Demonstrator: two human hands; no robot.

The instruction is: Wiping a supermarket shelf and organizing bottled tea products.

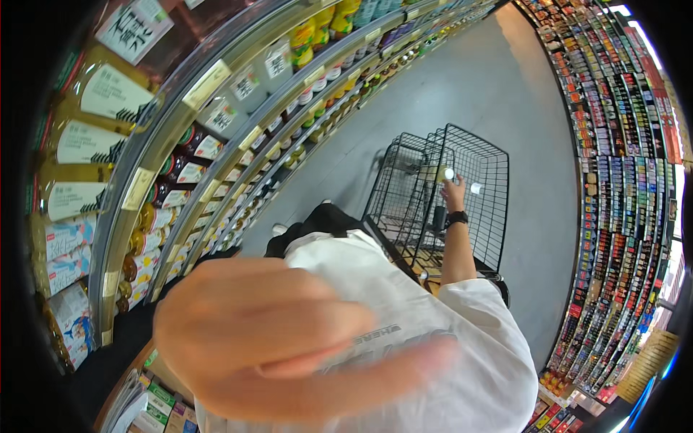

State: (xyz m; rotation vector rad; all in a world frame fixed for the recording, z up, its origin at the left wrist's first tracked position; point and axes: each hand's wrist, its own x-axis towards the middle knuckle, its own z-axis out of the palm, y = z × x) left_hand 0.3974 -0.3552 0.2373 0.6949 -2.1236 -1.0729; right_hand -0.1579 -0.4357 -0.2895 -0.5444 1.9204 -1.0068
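Observation:
My right hand [455,192], with a dark watch on the wrist, reaches out over a black wire shopping cart [505,216]. Its fingers are closed round a small pale-yellow container with a white cap [448,174], probably a bottle or jar. Another white-topped item [476,188] shows just right of that hand, inside the cart. My left hand [267,339] looms large and blurred close to the camera, in front of my white shirt. Motion smears its fingers, and nothing held can be made out in it.
Shelves on the left hold large bottles of yellow drink [79,141], dark bottles [191,173] and several other goods. Across the grey aisle floor [534,123], a long shelf wall [613,216] of small packages curves along the right. Boxes [155,404] stand at the lower left.

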